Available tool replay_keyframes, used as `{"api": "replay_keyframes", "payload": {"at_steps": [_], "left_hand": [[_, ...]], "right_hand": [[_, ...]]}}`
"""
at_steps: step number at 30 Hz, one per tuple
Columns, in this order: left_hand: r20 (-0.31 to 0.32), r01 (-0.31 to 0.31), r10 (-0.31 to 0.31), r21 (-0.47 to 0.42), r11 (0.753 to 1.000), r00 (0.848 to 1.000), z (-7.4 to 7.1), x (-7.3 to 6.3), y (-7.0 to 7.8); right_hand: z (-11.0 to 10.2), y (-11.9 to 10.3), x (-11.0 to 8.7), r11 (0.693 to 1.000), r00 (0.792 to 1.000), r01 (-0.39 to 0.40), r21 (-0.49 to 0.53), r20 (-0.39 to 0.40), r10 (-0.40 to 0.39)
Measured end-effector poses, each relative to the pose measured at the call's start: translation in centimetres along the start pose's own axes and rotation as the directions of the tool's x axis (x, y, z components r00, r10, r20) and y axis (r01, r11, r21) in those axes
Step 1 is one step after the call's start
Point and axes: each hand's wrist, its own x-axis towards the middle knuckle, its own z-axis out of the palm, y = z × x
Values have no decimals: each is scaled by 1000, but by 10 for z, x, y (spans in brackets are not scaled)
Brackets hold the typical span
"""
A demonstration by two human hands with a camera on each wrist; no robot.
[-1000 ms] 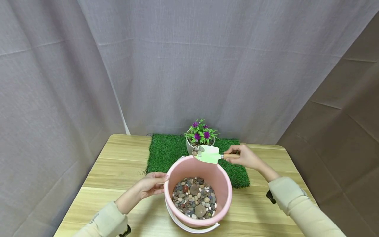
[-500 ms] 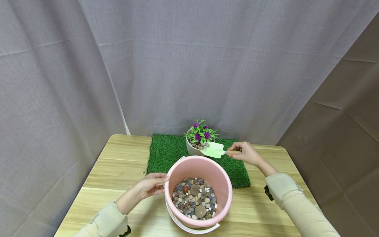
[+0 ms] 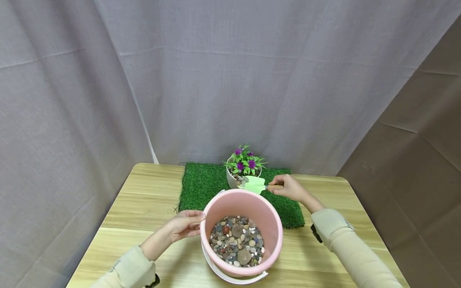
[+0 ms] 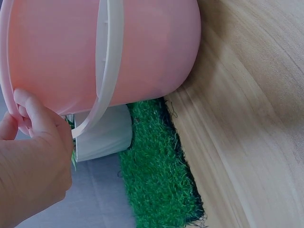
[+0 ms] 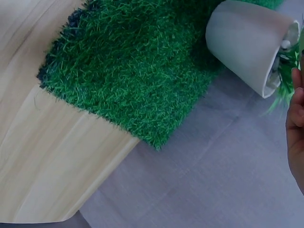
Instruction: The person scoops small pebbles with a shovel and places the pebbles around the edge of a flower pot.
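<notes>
My left hand pinches the left rim of a pink bucket, thumb and fingers on either side of the rim in the left wrist view. Pebbles of mixed colours lie in the bucket's bottom. A light green trowel is held by its wooden handle in my right hand. Several pebbles rest at the trowel's tip, which is by the front rim of a white flower pot with purple flowers. In the right wrist view only part of my right hand shows, at the right edge.
The pot stands on a green artificial-grass mat at the back of the wooden table. The bucket's white handle hangs down at its front. A grey curtain closes off the back.
My right hand moved the trowel up and right towards the pot, then back left and slightly lower, pebbles still on its tip. The left hand and bucket have stayed put.
</notes>
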Motion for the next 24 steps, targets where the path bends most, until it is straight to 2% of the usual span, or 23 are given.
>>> {"api": "replay_keyframes", "payload": {"at_steps": [2,8,24], "left_hand": [[-33,23,-23,7,1000,999,5,-3,4],[-30,47,-48,-11,999,998,9,-6,9],[-22,38,-39,-10,999,999,6,-4,6]], "right_hand": [[3,1,2,1000,1000,-2,-6,-3,2],[12,4,9,1000,999,-14,-5,-38,14],[20,-13,34,992,985,-120,-26,-125,116]]}}
